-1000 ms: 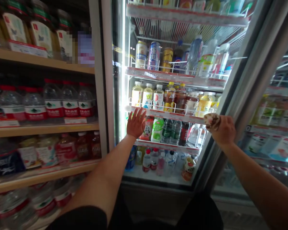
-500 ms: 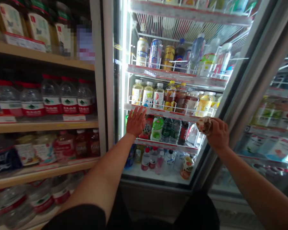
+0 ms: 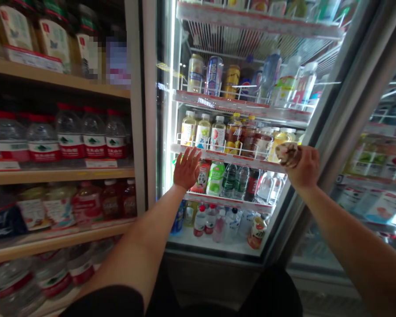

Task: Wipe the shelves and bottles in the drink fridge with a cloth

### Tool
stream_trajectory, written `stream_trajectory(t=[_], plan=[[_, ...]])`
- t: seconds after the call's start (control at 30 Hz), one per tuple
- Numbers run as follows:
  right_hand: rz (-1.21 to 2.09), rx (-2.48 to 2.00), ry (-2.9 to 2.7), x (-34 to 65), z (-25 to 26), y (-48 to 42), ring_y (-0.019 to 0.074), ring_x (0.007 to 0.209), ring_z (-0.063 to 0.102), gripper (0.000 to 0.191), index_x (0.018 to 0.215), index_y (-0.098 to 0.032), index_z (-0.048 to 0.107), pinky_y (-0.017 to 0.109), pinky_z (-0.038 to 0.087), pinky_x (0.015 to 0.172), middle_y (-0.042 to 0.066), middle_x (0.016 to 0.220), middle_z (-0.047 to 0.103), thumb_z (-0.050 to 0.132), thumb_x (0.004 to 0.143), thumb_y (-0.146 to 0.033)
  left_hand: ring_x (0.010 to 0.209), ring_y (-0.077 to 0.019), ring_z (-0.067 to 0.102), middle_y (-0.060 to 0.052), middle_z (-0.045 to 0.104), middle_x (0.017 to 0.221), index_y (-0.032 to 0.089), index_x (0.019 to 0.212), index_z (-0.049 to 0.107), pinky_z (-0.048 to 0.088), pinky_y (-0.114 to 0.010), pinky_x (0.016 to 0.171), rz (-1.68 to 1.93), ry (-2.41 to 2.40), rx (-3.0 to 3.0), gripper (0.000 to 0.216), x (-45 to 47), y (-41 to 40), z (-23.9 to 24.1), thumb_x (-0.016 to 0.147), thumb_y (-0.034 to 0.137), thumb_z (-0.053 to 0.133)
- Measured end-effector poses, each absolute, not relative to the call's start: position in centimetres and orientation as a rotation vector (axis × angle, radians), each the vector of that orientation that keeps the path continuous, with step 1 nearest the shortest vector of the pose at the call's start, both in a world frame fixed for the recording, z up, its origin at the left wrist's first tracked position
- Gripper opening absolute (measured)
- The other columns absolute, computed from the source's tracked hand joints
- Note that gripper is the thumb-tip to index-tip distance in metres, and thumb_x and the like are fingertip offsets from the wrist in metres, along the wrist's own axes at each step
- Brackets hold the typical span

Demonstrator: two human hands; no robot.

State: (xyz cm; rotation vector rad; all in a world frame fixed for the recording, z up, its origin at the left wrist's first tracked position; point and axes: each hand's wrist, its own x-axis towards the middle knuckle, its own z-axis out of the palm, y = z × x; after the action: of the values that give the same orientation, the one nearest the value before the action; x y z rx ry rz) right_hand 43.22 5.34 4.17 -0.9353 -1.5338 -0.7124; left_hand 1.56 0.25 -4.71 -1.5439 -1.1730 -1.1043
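My left hand (image 3: 186, 168) is spread open, palm toward the glass door (image 3: 164, 145) of a lit drinks fridge; it looks pressed flat on the pane. Behind its fingers are a shelf edge and several bottles (image 3: 218, 134). On the right side of the door, my right hand (image 3: 306, 167) is closed around a crumpled cloth (image 3: 287, 155) with a cream and brown pattern. The cloth lies against or very near the glass, close to the door's metal frame (image 3: 335, 132). Part of it is hidden inside my fingers.
Wooden shelves (image 3: 112, 174) on the left carry rows of bottles with red caps (image 3: 95, 132). A second fridge (image 3: 379, 176) with drinks stands to the right. Several cans (image 3: 214, 77) and bottles fill the wire shelves behind the glass. My knees show at the bottom.
My right hand has moved up and slightly right with the cloth along the door. My left hand has stayed in about the same place.
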Motion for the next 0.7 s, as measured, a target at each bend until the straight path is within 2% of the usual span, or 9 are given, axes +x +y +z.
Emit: stream_trajectory(t=[0.1, 0.3, 0.53, 0.7], plan=[[-0.726, -0.892, -1.504, 42.2, 4.6, 5.4, 0.0347, 0.114, 0.056, 0.051, 0.12, -0.017, 0.056, 0.047, 0.046, 0.099, 0.02, 0.117, 0.061, 0.07, 0.075, -0.036, 0.156, -0.0225, 0.019, -0.007, 0.039, 0.161, 0.023, 0.154, 0.041, 0.012, -0.048, 0.13, -1.11, -1.191, -1.564, 0.053, 1.6, 0.2, -4.7, 0.102, 0.031, 0.039], [-0.807, -0.827, -1.658, 39.9, 4.6, 4.6, 0.029, 0.11, 0.058, 0.029, 0.117, -0.023, 0.061, 0.045, 0.047, 0.097, 0.012, 0.117, 0.063, 0.053, 0.09, -0.029, 0.156, -0.0211, 0.018, -0.006, 0.039, 0.161, 0.023, 0.154, 0.041, 0.012, -0.046, 0.13, -1.103, -1.155, -1.538, 0.053, 1.5, 0.3, -4.8, 0.102, 0.031, 0.04], [-0.779, -0.866, -1.584, 38.1, 6.5, 4.3, 0.0293, 0.11, 0.056, 0.039, 0.121, -0.021, 0.061, 0.044, 0.047, 0.096, 0.013, 0.119, 0.062, 0.063, 0.082, -0.025, 0.157, -0.0215, 0.014, -0.005, 0.035, 0.163, 0.025, 0.157, 0.037, 0.012, -0.047, 0.13, -1.115, -1.13, -1.542, 0.056, 1.2, 0.8, -5.0, 0.102, 0.03, 0.042], [-0.775, -0.841, -1.69, 36.7, 6.3, 3.5, 0.0282, 0.109, 0.056, 0.036, 0.12, -0.024, 0.06, 0.043, 0.049, 0.095, 0.01, 0.12, 0.062, 0.057, 0.085, -0.02, 0.157, -0.022, 0.014, -0.005, 0.033, 0.164, 0.024, 0.157, 0.036, 0.012, -0.048, 0.13, -1.116, -1.133, -1.557, 0.056, 1.3, 0.7, -4.8, 0.102, 0.031, 0.041]])
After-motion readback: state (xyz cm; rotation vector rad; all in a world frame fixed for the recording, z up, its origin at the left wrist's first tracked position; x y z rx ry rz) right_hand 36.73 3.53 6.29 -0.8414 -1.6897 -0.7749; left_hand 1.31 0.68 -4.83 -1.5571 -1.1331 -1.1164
